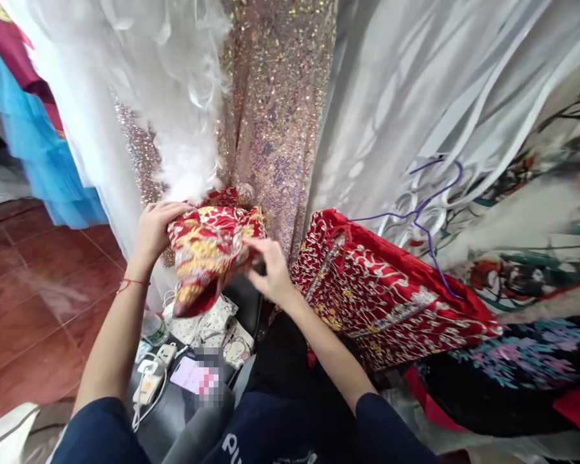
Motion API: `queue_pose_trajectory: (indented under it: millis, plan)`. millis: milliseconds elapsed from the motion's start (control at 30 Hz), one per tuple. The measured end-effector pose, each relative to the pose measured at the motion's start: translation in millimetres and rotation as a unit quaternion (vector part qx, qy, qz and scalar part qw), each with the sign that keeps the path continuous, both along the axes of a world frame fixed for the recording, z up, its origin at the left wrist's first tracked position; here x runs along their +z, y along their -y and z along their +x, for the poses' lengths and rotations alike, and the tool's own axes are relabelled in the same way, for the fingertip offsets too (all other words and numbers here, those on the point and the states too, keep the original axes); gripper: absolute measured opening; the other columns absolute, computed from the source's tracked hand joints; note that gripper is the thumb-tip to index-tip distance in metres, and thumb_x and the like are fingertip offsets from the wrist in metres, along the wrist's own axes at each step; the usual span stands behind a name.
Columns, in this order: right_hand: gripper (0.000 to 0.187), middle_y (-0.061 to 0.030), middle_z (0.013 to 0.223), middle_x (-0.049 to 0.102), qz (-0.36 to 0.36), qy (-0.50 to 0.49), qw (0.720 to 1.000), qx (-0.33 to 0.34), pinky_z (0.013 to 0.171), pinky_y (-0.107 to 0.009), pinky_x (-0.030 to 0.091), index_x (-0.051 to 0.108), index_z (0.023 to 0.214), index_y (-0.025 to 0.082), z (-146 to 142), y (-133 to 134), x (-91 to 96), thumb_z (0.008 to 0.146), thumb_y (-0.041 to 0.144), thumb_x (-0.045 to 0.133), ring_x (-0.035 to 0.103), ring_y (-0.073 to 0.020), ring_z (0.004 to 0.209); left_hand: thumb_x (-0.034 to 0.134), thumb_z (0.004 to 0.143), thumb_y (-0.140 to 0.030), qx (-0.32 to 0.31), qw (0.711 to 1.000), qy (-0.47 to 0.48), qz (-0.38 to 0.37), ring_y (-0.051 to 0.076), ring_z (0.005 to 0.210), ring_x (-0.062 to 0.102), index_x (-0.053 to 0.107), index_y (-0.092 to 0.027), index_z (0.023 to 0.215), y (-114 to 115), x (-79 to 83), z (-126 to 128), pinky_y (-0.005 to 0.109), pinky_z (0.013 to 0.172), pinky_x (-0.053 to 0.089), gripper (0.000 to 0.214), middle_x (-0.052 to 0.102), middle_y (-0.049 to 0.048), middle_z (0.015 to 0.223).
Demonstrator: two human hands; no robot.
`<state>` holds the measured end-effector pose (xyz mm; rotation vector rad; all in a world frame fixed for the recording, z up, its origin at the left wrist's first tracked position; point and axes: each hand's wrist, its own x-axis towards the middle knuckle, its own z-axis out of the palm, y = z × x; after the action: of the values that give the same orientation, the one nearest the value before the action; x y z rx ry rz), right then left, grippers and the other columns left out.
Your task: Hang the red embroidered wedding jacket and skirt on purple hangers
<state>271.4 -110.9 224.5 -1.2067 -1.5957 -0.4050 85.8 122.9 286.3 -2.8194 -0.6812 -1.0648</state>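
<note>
A red embroidered cloth piece (212, 241), worked in gold and silver, is held up in front of me, and its lower part is blurred by motion. My left hand (158, 227) grips its upper left edge, fingers over the top. At its right side, my right hand (273, 274) has thumb and fingers pinched on the edge. Just right of that hand hangs a red garment (391, 290) with similar silver and gold embroidery, on a purple wire hanger (418, 212). I cannot tell whether the cloth piece is a separate garment or what kind it is.
Hanging behind are a white feathered dress (183, 96), sequined fabric (280, 116) and pale cloth (386, 96). Blue ruffles (53, 161) hang left above the tiled floor (43, 296). A black seat (174, 409) bears a phone (193, 375), power strip (149, 380), cables and patterned cloth (212, 322).
</note>
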Motion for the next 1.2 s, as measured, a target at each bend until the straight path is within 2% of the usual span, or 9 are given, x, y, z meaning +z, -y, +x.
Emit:
queue_pose_trajectory:
  millis: [200, 300, 433, 567, 667, 800, 933, 1067, 1200]
  plan:
    - [0.050, -0.0172, 0.147, 0.055, -0.142, 0.148, 0.974, -0.092, 0.114, -0.046, 0.034, 0.055, 0.138, 0.018, -50, 0, -124.1, 0.090, 0.007, 0.047, 0.042, -0.0242, 0.145, 0.035, 0.089, -0.009, -0.002, 0.989, -0.145, 0.012, 0.024, 0.146, 0.042, 0.057, -0.019, 0.140, -8, -85.5, -29, 0.044, 0.111, 0.041, 0.057, 0.053, 0.0103, 0.151]
    - [0.055, -0.0205, 0.165, 0.027, -0.241, 0.166, 0.949, -0.113, 0.117, -0.056, 0.027, 0.053, 0.139, 0.016, -51, 5, -149.2, 0.085, 0.006, 0.053, 0.028, -0.0292, 0.153, 0.033, 0.080, 0.001, 0.031, 0.983, -0.183, 0.007, 0.024, 0.152, 0.032, 0.049, -0.016, 0.148, 4, -108.2, -19, 0.041, 0.110, 0.043, 0.072, 0.039, 0.0116, 0.160]
    - [0.041, -0.0209, 0.168, 0.013, -0.285, 0.165, 0.942, -0.062, 0.114, -0.059, 0.030, 0.063, 0.125, 0.016, -47, 17, -138.2, 0.085, 0.010, 0.058, 0.021, -0.0326, 0.155, 0.039, 0.084, -0.008, 0.088, 0.986, -0.143, 0.001, 0.031, 0.138, 0.051, 0.064, -0.012, 0.129, 42, -94.7, -4, 0.045, 0.103, 0.047, 0.051, 0.054, 0.0172, 0.149]
    - [0.028, -0.0175, 0.165, 0.028, -0.263, 0.073, 0.962, 0.026, 0.113, -0.049, 0.036, 0.071, 0.113, 0.019, -45, 32, -120.4, 0.092, 0.015, 0.053, 0.028, -0.0264, 0.153, 0.047, 0.091, -0.018, 0.113, 0.993, 0.021, 0.019, 0.034, 0.122, 0.061, 0.068, -0.015, 0.113, 110, -60.8, 16, 0.050, 0.097, 0.048, 0.031, 0.066, 0.0175, 0.132]
    - [0.027, -0.0126, 0.147, 0.057, -0.248, -0.045, 0.963, 0.097, 0.108, -0.037, 0.043, 0.074, 0.107, 0.022, -38, 47, -110.4, 0.091, 0.015, 0.054, 0.052, -0.0202, 0.139, 0.050, 0.092, -0.017, -0.016, 0.986, 0.166, -0.011, 0.026, 0.107, 0.066, 0.069, -0.021, 0.102, 171, -40.5, 47, 0.044, 0.094, 0.049, 0.022, 0.072, 0.0094, 0.115]
    - [0.022, -0.0038, 0.103, 0.077, -0.241, -0.206, 0.938, 0.137, 0.085, -0.028, 0.053, 0.075, 0.100, 0.022, -17, 73, -94.8, 0.088, 0.017, 0.057, 0.071, -0.0162, 0.092, 0.046, 0.094, -0.011, -0.238, 0.929, 0.251, -0.133, 0.017, 0.093, 0.068, 0.066, -0.023, 0.084, 228, -21.8, 121, 0.035, 0.088, 0.052, 0.025, 0.073, 0.0021, 0.093]
    - [0.019, -0.0034, 0.092, 0.076, -0.228, -0.283, 0.927, 0.095, 0.082, -0.028, 0.054, 0.074, 0.101, 0.019, 13, 108, -80.2, 0.090, 0.021, 0.059, 0.069, -0.0161, 0.081, 0.046, 0.096, -0.017, -0.291, 0.920, 0.220, -0.141, 0.019, 0.100, 0.065, 0.062, -0.020, 0.104, 229, -4.3, 214, 0.036, 0.092, 0.050, 0.019, 0.070, 0.0073, 0.103]
    - [0.019, -0.0020, 0.082, 0.075, -0.222, -0.341, 0.913, 0.007, 0.077, -0.027, 0.055, 0.073, 0.098, 0.019, 45, 143, -72.3, 0.094, 0.030, 0.058, 0.069, -0.0144, 0.073, 0.043, 0.097, -0.020, -0.256, 0.934, 0.220, -0.118, 0.021, 0.112, 0.062, 0.059, -0.018, 0.113, 202, 7.0, 299, 0.037, 0.101, 0.045, 0.023, 0.068, 0.0111, 0.117]
    - [0.023, -0.0036, 0.084, 0.074, -0.200, -0.367, 0.907, -0.052, 0.077, -0.029, 0.056, 0.071, 0.097, 0.020, 70, 166, -70.8, 0.097, 0.034, 0.053, 0.071, -0.0160, 0.078, 0.039, 0.100, -0.029, -0.235, 0.960, 0.118, -0.100, 0.022, 0.107, 0.062, 0.063, -0.017, 0.102, 183, -8.7, 339, 0.040, 0.107, 0.038, 0.027, 0.071, 0.0114, 0.109]
